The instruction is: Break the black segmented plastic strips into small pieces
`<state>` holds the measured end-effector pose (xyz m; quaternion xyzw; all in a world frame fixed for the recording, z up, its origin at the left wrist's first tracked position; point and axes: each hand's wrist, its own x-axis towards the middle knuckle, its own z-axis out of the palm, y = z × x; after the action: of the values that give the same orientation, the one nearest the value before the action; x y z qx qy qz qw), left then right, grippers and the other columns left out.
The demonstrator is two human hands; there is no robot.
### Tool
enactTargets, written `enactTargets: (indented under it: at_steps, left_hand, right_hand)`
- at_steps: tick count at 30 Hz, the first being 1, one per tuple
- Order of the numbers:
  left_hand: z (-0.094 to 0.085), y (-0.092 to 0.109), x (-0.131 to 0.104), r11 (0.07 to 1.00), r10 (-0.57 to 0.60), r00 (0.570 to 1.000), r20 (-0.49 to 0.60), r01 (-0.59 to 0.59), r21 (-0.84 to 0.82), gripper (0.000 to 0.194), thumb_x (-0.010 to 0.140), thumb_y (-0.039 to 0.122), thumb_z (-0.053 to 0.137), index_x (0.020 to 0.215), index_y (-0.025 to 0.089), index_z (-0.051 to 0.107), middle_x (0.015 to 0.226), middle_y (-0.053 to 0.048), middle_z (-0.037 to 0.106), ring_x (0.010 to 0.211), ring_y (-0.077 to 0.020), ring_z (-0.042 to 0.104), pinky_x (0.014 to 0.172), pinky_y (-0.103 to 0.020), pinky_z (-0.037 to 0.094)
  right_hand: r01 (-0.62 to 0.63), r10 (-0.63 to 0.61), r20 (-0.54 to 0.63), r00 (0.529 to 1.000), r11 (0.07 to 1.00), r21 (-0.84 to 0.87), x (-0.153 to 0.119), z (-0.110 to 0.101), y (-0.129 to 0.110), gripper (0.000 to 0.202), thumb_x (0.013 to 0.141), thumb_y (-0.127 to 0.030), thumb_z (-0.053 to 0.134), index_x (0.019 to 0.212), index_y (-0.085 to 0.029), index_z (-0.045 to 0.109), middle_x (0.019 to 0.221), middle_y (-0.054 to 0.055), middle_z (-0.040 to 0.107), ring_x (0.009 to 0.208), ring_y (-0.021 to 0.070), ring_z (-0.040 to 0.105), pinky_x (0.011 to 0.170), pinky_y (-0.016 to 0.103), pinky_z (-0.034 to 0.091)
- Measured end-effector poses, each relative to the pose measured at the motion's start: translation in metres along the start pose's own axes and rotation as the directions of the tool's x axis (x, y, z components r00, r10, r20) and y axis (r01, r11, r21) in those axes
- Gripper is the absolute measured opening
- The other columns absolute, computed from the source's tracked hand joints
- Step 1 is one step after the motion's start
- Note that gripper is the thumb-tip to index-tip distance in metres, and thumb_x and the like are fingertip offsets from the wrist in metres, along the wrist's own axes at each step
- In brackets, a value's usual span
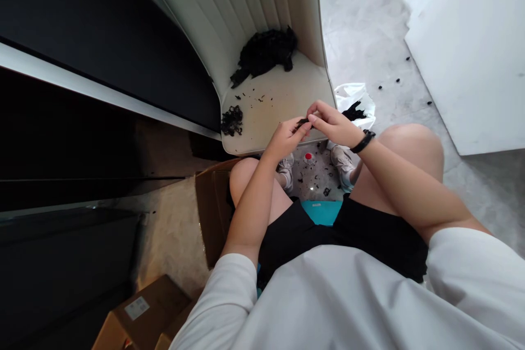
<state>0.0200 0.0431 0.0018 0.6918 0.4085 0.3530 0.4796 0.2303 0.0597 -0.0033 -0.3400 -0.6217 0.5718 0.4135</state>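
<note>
My left hand [287, 138] and my right hand [330, 124] meet above the front edge of a pale padded chair [283, 101]. Pinched between the fingertips of both is a small dark piece [302, 121], whose kind I cannot make out. Toward the chair's back lies a large heap of crumpled black material [266, 52]. A smaller tangle of black curly strips [232, 120] rests at the seat's left front corner. Dark crumbs are scattered over the seat between them.
A white plastic bag [369, 112] with black pieces inside stands on the floor right of the chair. Black scraps and a red round spot [308, 156] show between my shoes. Cardboard boxes [151, 306] are at lower left; a large white panel [471, 54] is at right.
</note>
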Motion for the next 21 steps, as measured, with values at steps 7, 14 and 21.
enactTargets:
  at_steps: [7, 14, 21]
  left_hand:
    - [0.0, 0.0, -0.003, 1.0, -0.007, 0.999, 0.041, 0.009, -0.03, 0.065, 0.102, 0.08, 0.064, 0.083, 0.018, 0.071, 0.071, -0.001, 0.063, 0.065, -0.012, 0.055, 0.064, -0.029, 0.041]
    - [0.006, -0.013, -0.001, 0.995, -0.041, 0.999, -0.026, 0.038, -0.092, 0.072, 0.087, 0.09, 0.075, 0.077, 0.019, 0.062, 0.064, 0.002, 0.056, 0.059, -0.0099, 0.049, 0.057, -0.028, 0.035]
    - [0.004, -0.007, 0.0, 0.971, -0.026, 0.994, 0.102, 0.05, -0.236, 0.071, 0.09, 0.088, 0.073, 0.075, 0.021, 0.057, 0.058, 0.005, 0.052, 0.049, -0.0078, 0.047, 0.049, -0.025, 0.036]
  right_hand:
    - [0.108, -0.106, 0.034, 0.994, 0.991, -0.075, 0.0, 0.008, -0.007, 0.073, 0.098, -0.09, 0.064, 0.07, -0.024, 0.058, 0.062, -0.002, 0.054, 0.065, 0.0156, 0.045, 0.063, 0.032, 0.036]
    - [0.095, -0.095, -0.003, 0.995, 0.994, -0.046, 0.0, 0.013, -0.007, 0.077, 0.09, -0.089, 0.076, 0.061, -0.023, 0.048, 0.057, -0.005, 0.039, 0.061, 0.0125, 0.033, 0.058, 0.03, 0.028]
    - [0.041, -0.05, 0.097, 0.994, 0.994, 0.1, -0.005, 0.018, -0.013, 0.07, 0.096, -0.087, 0.069, 0.069, -0.023, 0.06, 0.059, -0.003, 0.05, 0.057, 0.0136, 0.042, 0.056, 0.03, 0.035]
